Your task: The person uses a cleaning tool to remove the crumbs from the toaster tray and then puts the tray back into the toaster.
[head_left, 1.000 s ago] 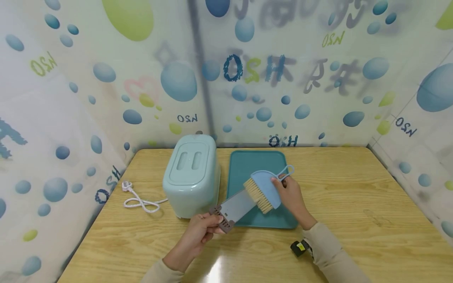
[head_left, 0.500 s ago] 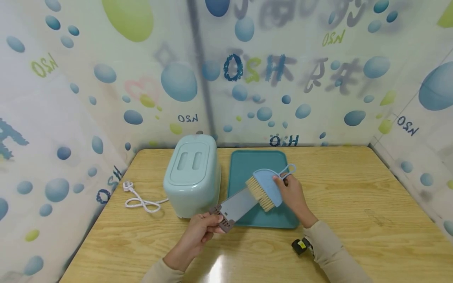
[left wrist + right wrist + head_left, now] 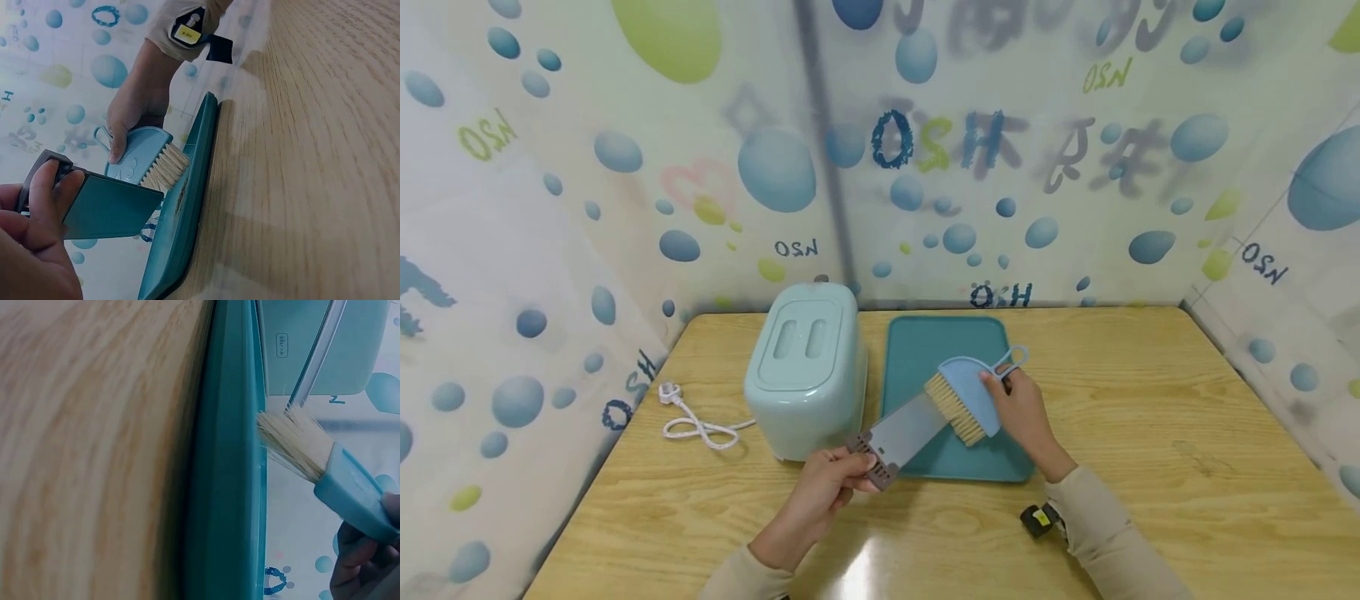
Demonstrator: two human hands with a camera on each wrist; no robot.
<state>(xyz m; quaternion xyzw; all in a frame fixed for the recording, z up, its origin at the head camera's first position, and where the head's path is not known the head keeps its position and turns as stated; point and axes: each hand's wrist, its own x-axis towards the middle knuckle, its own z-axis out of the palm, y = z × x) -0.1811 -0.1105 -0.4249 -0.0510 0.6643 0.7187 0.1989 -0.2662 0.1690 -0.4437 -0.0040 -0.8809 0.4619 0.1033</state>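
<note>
My left hand pinches the slotted brown end of a flat metal crumb tray, thumb on top. The crumb tray is held up over a teal serving tray; its shiny underside looks teal in the left wrist view. With my right hand I grip a light blue hand brush with a loop handle. Its pale bristles lie over the far end of the crumb tray. Brown crumbs show on the serving tray in the left wrist view.
A pale blue toaster with its lid on stands left of the serving tray. Its white cord and plug lie on the wooden table. A printed curtain hangs behind the table.
The brush has shifted slightly right and away along the crumb tray toward its far end. My left hand and the crumb tray have barely moved.
</note>
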